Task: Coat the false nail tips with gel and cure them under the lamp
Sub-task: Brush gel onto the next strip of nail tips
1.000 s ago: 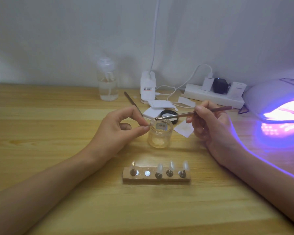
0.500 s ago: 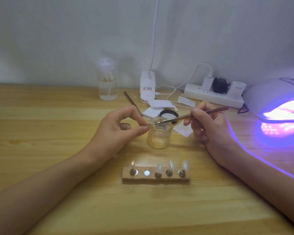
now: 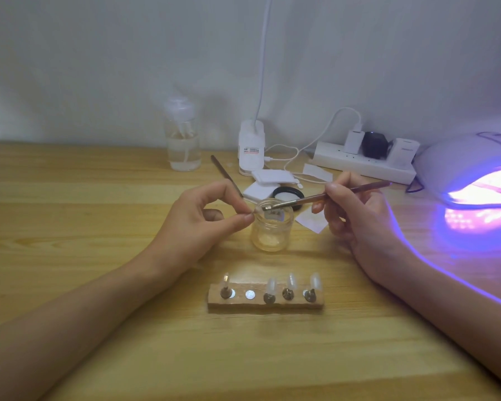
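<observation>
Centre front of pale wooden table [image 3: 70,204]: long wooden block [image 3: 265,305], lying left to right. On it, four clear false nail tips [image 3: 271,285] upright on pegs; small metal disc [image 3: 250,294] second from left.

Directly behind block: small clear glass jar [image 3: 271,235]. Left hand [image 3: 197,224] left of jar, right hand [image 3: 356,215] right of it. Thin brown-handled brush [image 3: 324,196], in right hand, runs leftward over the jar mouth to single clear nail tip [image 3: 256,210] pinched by left hand at jar's left rim.

Behind jar: black round lid [image 3: 288,194], white square pads [image 3: 268,178]. Right of jar: white paper slip [image 3: 313,224]. Behind left hand: thin dark stick [image 3: 226,175].

Along the wall, left to right: clear plastic pump bottle [image 3: 182,146], white clip-lamp base [image 3: 251,149], white power strip [image 3: 362,166]. Far right: white domed curing lamp [image 3: 460,160].
</observation>
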Available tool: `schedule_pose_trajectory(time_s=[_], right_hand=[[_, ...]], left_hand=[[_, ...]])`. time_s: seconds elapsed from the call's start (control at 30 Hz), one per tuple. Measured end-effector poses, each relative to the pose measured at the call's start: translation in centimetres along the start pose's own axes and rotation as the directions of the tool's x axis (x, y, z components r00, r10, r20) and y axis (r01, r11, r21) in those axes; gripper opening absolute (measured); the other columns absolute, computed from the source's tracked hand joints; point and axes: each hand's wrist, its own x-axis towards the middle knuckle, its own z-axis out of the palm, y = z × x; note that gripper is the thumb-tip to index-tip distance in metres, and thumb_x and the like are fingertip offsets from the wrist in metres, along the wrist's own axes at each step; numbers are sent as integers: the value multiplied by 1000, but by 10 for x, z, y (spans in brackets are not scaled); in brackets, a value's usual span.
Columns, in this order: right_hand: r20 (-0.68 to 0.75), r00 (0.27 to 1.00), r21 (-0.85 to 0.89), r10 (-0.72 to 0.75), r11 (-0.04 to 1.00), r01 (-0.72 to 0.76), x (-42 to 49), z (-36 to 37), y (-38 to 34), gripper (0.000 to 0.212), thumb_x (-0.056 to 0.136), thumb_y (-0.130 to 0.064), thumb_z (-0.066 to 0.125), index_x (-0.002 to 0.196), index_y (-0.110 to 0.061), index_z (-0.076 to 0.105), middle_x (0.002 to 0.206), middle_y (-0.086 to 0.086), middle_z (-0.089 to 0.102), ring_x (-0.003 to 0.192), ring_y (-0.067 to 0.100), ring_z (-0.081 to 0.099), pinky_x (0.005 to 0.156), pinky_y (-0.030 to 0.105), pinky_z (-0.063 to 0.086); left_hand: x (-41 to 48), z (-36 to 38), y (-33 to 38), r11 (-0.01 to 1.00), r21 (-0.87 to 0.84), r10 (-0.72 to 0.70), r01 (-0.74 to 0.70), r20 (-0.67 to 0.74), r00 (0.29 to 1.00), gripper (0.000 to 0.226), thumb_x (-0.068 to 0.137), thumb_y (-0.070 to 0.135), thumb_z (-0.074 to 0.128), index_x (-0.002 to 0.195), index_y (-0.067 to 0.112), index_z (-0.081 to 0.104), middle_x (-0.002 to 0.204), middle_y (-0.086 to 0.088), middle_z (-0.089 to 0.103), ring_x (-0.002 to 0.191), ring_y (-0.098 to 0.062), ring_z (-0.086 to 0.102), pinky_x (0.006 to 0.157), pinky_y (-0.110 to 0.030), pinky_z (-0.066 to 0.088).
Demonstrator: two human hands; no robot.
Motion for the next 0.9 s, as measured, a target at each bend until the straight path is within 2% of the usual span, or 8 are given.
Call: schedule_pose_trajectory(time_s=[0.07,0.23,0.33,0.5,0.6,0.67,0.8,0.9], right_hand=[[-32,999,25,3,1000,-2,0,-2,1,25,96,-17,56,73,-19,48,66,3,66,45,6,37,41,16,25],[34,999,15,-29,999,29,-1,1,-3,23,92,-23,59,72,-20,49,69,4,67,46,9,38,41,16,26],[-28,1000,21,15,1000,-14,-1,0,-2,26,97,-17,57,73,-18,47,66,2,65,46,7,37,41,16,24],[13,1000,-1,9,1000,-9,-1,1,-3,23,94,-22,57,74,-18,47,68,2,66,47,8,39,42,16,25],[-34,998,16,52,999,-52,1,0,-2,27,99,-15,52,73,-19,46,66,0,65,47,8,35,44,21,18],[-17,999,36,33,999,-33,1,0,-3,26,97,-20,55,73,-21,47,68,1,66,48,9,35,48,26,16],[16,1000,2,24,1000,-24,-1,1,-3,25,97,-19,55,73,-19,47,68,1,65,46,7,38,41,16,24],[-18,999,54,31,998,-30,0,0,-4,26,98,-16,53,73,-19,46,66,0,64,46,7,37,42,17,21]], left_hand=[[0,0,0,1000,-1,5,-5,4,1000,15,74,27,76,76,18,64,95,-13,64,53,-20,39,52,-26,32],[0,0,1,1000,-4,6,-6,-1,1000,16,74,27,78,76,18,65,94,-14,64,56,-22,37,54,-29,32],[-1,0,1,1000,10,6,-6,-2,1000,17,78,19,82,76,16,66,93,-9,67,56,-20,38,50,-24,32],[-2,0,2,1000,1,-14,14,-10,1000,14,78,18,80,75,17,66,89,-1,70,57,-19,41,48,-21,33],[-2,1,3,1000,-4,-30,30,-13,999,15,78,19,80,74,18,66,89,5,72,57,-17,43,48,-15,36],[-2,1,4,1000,3,-30,30,-13,999,15,77,21,81,72,21,66,91,3,72,58,-16,45,49,-13,37],[-2,1,4,999,6,-40,40,-8,999,15,77,21,81,74,19,66,91,9,74,59,-17,45,49,-13,38],[-2,1,5,999,8,-46,46,-12,999,15,77,21,81,74,19,66,91,12,74,59,-17,44,49,-13,38]])
